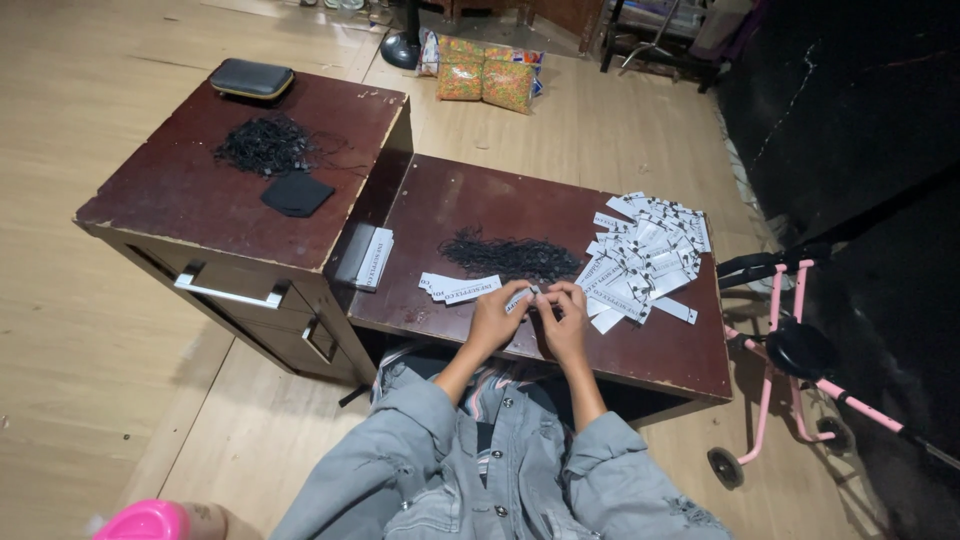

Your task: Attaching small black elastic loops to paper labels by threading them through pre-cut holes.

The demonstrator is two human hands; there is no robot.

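Hands: left hand [493, 318] and right hand [565, 322] meet at the near middle of the low bench [560, 350], fingertips pinched together on one small white paper tag [522, 299].
Grip: both clenched on that tag, left at its left end, right at the other; whether a cord is already in it is too small to tell.
Tag supply: loose white tags [458, 287] lie just left of the hands.
Cords: black string pile [510, 256] sits just beyond the hands, mid-bench.
Finished heap: large tag heap [645, 260] lies to the right, spilling toward the bench's right edge.
Doing it well: I judge the tag is best kept low over the wood and pinched by its ends, so the middle stays free to work on.
Edges: hands work close to the near edge; a dropped tag could slip into the lap.
Open room: bare wood lies right of the hands, below the heap; to the left a taller cabinet [180, 190] rises above the bench, carrying another black cord bundle [265, 145].
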